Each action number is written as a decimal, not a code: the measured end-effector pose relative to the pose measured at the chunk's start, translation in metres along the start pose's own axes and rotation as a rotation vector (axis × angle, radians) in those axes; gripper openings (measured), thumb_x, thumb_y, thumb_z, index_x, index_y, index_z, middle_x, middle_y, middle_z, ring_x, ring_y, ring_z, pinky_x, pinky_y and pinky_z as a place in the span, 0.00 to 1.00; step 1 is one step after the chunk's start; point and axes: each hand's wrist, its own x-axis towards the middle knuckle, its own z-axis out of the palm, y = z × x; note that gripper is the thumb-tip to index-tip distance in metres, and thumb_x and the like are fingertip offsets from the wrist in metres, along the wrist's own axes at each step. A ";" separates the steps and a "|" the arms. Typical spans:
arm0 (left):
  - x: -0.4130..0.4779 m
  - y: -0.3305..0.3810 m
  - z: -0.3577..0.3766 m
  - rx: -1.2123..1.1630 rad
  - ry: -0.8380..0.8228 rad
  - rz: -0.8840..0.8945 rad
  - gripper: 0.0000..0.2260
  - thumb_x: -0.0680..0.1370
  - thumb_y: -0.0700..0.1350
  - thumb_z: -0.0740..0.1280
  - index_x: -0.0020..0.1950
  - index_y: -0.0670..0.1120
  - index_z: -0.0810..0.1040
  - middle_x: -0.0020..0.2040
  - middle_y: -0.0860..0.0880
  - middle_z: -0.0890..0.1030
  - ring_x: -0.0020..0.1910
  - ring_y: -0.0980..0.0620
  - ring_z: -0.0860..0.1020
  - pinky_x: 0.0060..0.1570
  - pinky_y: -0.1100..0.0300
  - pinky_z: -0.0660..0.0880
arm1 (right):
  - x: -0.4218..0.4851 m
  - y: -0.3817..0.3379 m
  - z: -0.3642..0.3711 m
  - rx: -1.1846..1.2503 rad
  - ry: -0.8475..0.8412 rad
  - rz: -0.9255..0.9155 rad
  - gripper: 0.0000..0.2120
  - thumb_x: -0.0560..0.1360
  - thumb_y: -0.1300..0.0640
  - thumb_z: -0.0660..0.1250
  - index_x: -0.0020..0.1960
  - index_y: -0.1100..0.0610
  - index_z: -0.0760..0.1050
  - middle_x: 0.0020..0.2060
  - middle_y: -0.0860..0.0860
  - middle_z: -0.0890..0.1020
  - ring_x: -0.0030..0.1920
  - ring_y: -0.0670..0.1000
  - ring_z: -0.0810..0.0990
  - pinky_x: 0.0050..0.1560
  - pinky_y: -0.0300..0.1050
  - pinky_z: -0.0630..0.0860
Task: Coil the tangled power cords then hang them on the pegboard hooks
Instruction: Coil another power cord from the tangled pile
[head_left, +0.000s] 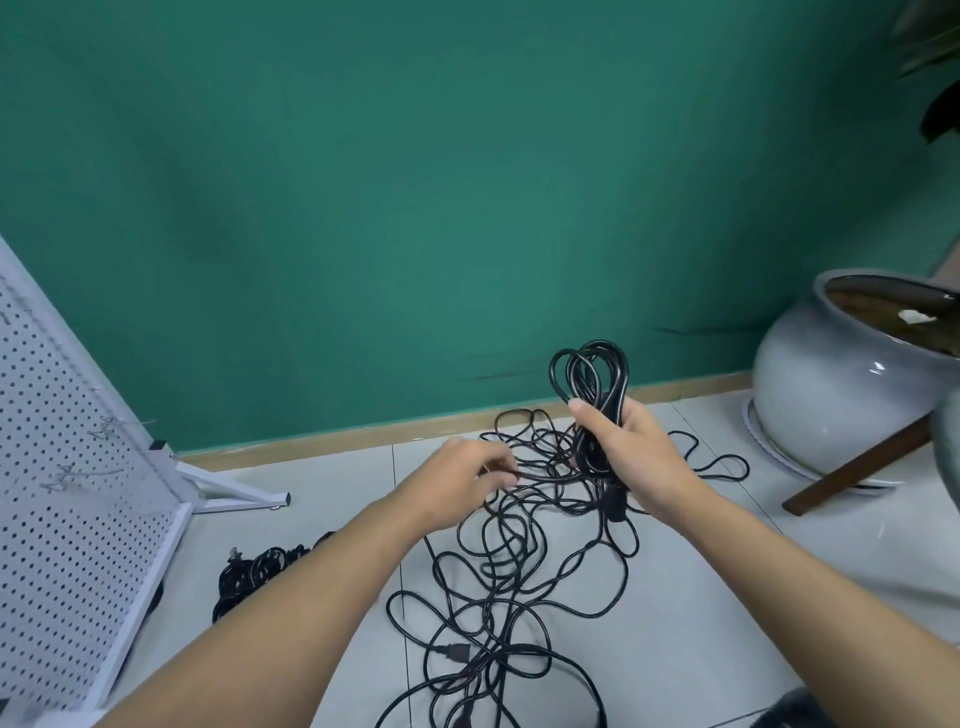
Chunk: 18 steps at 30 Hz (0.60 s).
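My right hand (631, 452) is clamped round a half-made coil (589, 371) of black cord, held upright, its loops standing above my thumb and a plug end hanging below my palm. My left hand (462, 480) is well apart from it, lower and to the left, fingers curled on a loose strand (543, 475) that runs across to the coil. Beneath both hands the tangle (519, 577) of cords sprawls over the pale tiled floor (701, 623) in big overlapping loops. A plug (457, 652) shows in the near part of it. To the left, a dark heap of bundled cords (260, 566) lies on the floor just beside the white pegboard (67, 519), which stands on its frame with wire hooks (106, 428) on its face. Behind it all is a green wall (415, 208) – and on the right a round glazed pot (831, 395).
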 end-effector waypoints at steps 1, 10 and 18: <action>0.001 0.003 -0.004 0.012 0.080 0.044 0.03 0.82 0.46 0.69 0.52 0.49 0.83 0.48 0.55 0.84 0.48 0.56 0.79 0.52 0.58 0.74 | 0.000 0.002 -0.001 -0.075 -0.013 -0.015 0.14 0.77 0.41 0.71 0.41 0.51 0.75 0.34 0.51 0.76 0.40 0.56 0.79 0.51 0.59 0.78; 0.000 0.025 -0.026 -0.137 0.372 0.069 0.23 0.74 0.48 0.78 0.68 0.49 0.81 0.57 0.55 0.84 0.55 0.62 0.80 0.58 0.69 0.73 | -0.013 -0.010 0.005 -0.172 -0.241 -0.050 0.08 0.82 0.52 0.68 0.53 0.56 0.78 0.37 0.52 0.85 0.38 0.48 0.84 0.42 0.40 0.79; -0.002 0.034 -0.029 -0.220 0.397 0.118 0.10 0.71 0.42 0.81 0.49 0.46 0.86 0.41 0.57 0.85 0.43 0.62 0.82 0.47 0.70 0.75 | -0.017 -0.008 0.010 -0.293 -0.456 -0.036 0.11 0.83 0.52 0.66 0.54 0.60 0.80 0.43 0.50 0.88 0.43 0.46 0.86 0.46 0.33 0.77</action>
